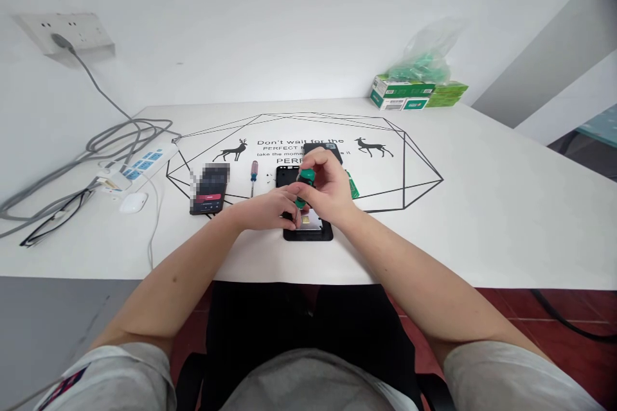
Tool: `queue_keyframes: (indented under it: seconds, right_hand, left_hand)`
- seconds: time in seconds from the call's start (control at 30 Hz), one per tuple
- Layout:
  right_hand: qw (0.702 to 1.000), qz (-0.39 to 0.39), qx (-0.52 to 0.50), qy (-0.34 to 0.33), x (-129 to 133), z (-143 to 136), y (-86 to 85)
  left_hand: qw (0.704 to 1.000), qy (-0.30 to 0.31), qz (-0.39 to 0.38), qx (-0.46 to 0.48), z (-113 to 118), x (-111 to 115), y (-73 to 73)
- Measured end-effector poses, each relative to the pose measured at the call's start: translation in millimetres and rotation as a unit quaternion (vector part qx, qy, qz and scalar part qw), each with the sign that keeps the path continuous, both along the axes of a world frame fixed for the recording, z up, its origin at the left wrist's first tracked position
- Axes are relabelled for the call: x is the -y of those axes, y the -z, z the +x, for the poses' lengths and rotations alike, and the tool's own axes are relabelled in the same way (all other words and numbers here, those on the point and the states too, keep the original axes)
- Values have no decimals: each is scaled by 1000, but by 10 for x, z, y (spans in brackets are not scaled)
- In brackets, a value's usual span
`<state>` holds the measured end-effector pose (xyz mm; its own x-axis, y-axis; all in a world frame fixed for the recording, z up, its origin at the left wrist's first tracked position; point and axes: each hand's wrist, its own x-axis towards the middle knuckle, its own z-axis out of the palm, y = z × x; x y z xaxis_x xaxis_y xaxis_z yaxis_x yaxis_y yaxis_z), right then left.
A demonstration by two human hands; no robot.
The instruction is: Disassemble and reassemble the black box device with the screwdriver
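Note:
My right hand (328,185) is wrapped round a green-and-black screwdriver (306,176), held upright above an opened black phone (308,234). Silver parts show inside the phone's lower end. My left hand (272,209) reaches in from the left, its fingers bent together at the screwdriver's lower part and the phone's left edge. Whether those fingers pinch anything is too small to tell. Behind the hands lie a black cover (285,174) and another dark phone-like piece (332,151), both partly hidden. A second screwdriver (254,172) and tiny dark bits rest to the left.
A phone with a lit screen (209,189) lies on the left. Further left are a power strip (149,164), grey cables, a white mouse (134,203) and glasses (53,215). Green-and-white boxes (402,91) stand at the back right. A green card (354,186) lies beside my right hand.

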<state>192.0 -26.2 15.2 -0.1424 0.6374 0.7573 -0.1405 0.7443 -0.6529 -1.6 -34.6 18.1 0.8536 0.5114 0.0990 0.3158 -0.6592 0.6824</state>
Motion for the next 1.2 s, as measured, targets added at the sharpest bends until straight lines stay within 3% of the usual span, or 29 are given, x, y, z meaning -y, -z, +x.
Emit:
queue_keyframes:
  seconds: [0.33,0.7,0.83,1.0,1.07,1.2]
  right_hand:
    - [999,19,29,21,42,13,-38]
    - [981,184,68,-10,93,-21,-100]
    - [990,120,76,-12,79,-37,-70]
    - [997,37,31,-66,62,-54,-27]
    - [994,-18,20,-106,69,-43,-45]
    - [965,-114,18,-236,78,17,-133]
  left_hand:
    - [1000,-11,-11,-22,-19,-14,11]
    - [999,-21,-47,-12,-13,11,-13]
    - [999,-19,-36,-27,-12,9,-20]
    - [997,-15,-78,-7,-36,-30,26]
    - [998,-21,-54,-21,-52,-45,36]
    - [994,-90,39,-56,-82,-57,23]
